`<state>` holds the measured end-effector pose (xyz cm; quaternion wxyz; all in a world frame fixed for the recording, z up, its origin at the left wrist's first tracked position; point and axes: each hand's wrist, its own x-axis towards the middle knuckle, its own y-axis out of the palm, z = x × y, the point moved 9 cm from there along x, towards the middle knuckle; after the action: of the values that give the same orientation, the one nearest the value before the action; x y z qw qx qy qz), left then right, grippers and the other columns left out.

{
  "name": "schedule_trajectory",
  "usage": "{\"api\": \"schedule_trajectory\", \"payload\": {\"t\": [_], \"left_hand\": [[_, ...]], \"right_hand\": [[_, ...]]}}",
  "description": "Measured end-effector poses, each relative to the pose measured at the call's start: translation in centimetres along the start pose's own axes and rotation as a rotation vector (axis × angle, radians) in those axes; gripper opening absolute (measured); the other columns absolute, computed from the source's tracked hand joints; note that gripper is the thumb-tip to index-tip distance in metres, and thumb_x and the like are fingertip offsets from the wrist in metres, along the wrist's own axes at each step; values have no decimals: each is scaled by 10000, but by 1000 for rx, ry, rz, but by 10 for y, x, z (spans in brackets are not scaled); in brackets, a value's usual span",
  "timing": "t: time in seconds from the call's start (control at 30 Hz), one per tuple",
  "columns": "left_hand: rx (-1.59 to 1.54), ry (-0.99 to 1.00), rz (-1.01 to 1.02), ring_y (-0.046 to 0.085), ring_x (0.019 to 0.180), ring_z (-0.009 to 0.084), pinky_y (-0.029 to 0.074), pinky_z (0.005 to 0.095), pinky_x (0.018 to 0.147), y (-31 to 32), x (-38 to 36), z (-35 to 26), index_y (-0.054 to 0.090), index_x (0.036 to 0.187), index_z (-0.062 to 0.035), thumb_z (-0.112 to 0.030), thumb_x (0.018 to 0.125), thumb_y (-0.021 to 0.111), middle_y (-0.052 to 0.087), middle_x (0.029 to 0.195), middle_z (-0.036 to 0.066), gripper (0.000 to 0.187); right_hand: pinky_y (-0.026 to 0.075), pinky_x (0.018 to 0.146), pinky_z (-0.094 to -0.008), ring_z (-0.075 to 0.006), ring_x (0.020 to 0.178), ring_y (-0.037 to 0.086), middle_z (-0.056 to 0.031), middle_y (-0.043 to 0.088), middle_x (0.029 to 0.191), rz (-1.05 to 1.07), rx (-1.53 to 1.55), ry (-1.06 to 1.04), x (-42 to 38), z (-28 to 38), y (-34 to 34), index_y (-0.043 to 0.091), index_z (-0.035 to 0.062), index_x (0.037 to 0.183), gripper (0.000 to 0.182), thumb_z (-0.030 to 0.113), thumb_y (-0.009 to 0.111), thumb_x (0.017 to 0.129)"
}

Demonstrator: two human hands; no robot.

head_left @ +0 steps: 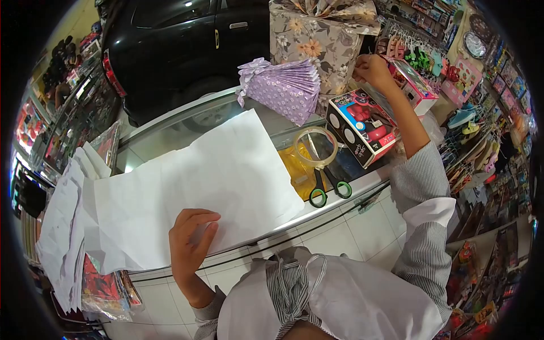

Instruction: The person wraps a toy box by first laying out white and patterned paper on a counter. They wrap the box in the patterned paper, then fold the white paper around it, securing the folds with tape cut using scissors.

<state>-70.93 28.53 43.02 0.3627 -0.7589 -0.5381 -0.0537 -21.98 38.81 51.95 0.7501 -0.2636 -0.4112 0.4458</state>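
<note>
Head view. White sheet of paper (pixel 187 181) spread flat on the glass worktop with metal rim (pixel 170 118), middle to left end; the broad glass probably gives it support. My left hand (pixel 195 243) is over the paper's near edge, fingers loosely curled, thumb apart, pinching nothing; contact unclear. My right hand (pixel 371 71) reaches towards the far right corner, beside the tall grey-brown floral-wrapped parcel (pixel 311 48), fingers bent close together; cannot tell whether they pinch anything. Below it, black, white and red cardboard box (pixel 362 124), near the right end. Green-and-black-handled scissors (pixel 319 184) by the near edge, grips towards me, probably for easy pickup; clear tape roll (pixel 316 164) just beyond. Lilac floral-wrapped parcel (pixel 283 93) at the far edge, apparently kept off the paper.
</note>
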Motion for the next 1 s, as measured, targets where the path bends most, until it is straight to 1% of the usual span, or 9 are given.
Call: {"api": "schedule_trajectory", "payload": {"t": [0.1, 0.2, 0.3, 0.4, 0.5, 0.63, 0.73, 0.83, 1.0], "left_hand": [[1, -1, 39, 597, 828, 210, 463, 293, 725, 3, 2, -1, 675, 909, -49, -5, 752, 679, 648, 890, 69, 163], [-17, -17, 61, 598, 815, 208, 464, 291, 713, 7, 2, 2, 678, 905, -54, -17, 750, 687, 646, 879, 69, 159], [-19, -14, 76, 598, 802, 209, 464, 289, 701, 7, 2, 1, 678, 900, -56, -19, 746, 692, 647, 868, 68, 159], [-13, 8, 79, 598, 795, 211, 465, 289, 689, 7, 3, 0, 677, 894, -57, -17, 739, 696, 648, 860, 64, 161], [4, 22, 69, 597, 796, 213, 461, 293, 694, 5, 2, -1, 678, 886, -63, -14, 731, 699, 651, 861, 59, 164], [16, -7, 44, 591, 850, 215, 459, 342, 808, 3, 1, 3, 674, 895, -76, -28, 729, 703, 655, 871, 46, 175], [128, 50, 115, 580, 913, 219, 411, 420, 943, 10, 4, -2, 665, 929, -90, -52, 736, 704, 652, 922, 32, 200], [149, 41, 165, 591, 953, 246, 341, 468, 1029, 16, 7, -7, 649, 961, -81, -22, 719, 681, 647, 968, 54, 252], [250, 91, 259, 566, 1022, 249, 331, 480, 1034, 23, 4, -6, 637, 1010, -91, -83, 731, 700, 610, 1114, 48, 287]], "right_hand": [[512, 571, -277, -153, 607, 631, -80, 664, 675, -84, -337, -210, 5, 8, -3, 663, -25, 890, 148, 96, 635, 810], [504, 605, -290, -150, 648, 624, -72, 657, 701, 153, -166, 14, 12, -15, 13, 650, -41, 937, 202, 118, 629, 814], [507, 609, -289, -125, 684, 611, -82, 647, 743, 232, 2, 6, 4, -12, 17, 644, -43, 953, 210, 120, 614, 824], [514, 644, -319, -175, 722, 635, -128, 662, 820, 146, 87, -34, -3, -2, 3, 637, -48, 952, 216, 128, 613, 827], [515, 695, -352, -254, 769, 654, -172, 666, 846, -94, -241, -335, -29, 31, -26, 636, -51, 935, 219, 137, 619, 825], [467, 765, -374, -288, 858, 624, -206, 634, 880, 253, -481, 150, -94, 35, -12, 609, -21, 1001, 530, 482, 617, 832], [485, 810, -403, -368, 870, 631, -261, 636, 878, 345, -491, 240, -121, 35, -5, 601, -5, 1088, 732, 641, 601, 746], [464, 873, -380, -363, 957, 608, -288, 590, 1062, 74, -200, 116, -128, 45, -13, 469, -28, 1259, 897, 642, 659, 694], [441, 923, -376, -363, 1027, 578, -273, 494, 1225, 134, -265, 29, -147, 73, 0, 363, -23, 1341, 981, 511, 759, 619]]}}
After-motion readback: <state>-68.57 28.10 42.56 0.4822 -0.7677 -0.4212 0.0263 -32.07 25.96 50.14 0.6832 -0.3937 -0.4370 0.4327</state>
